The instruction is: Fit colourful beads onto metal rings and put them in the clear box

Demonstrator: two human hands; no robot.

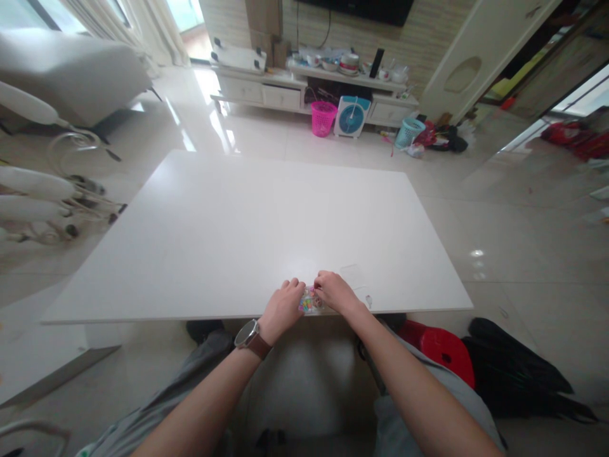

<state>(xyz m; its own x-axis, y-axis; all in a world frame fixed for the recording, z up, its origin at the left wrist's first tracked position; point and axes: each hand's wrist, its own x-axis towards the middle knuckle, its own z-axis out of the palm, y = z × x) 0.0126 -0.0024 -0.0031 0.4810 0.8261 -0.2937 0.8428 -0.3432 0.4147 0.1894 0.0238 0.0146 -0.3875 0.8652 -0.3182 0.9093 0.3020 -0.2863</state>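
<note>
A small clear box of colourful beads lies at the near edge of the white table. My left hand, with a watch on its wrist, is closed on the left side of this box. Over the right part of the box, my right hand has its fingers pinched together. What they hold, if anything, is hidden. A flat transparent piece, perhaps a lid, lies just beyond my right hand. To the right of that hand is a tiny clear item, too small to name.
Under the table's right side stands a red stool, with a black bag beside it. White chairs line the left. Across the floor are a pink basket, a blue fan and a low cabinet.
</note>
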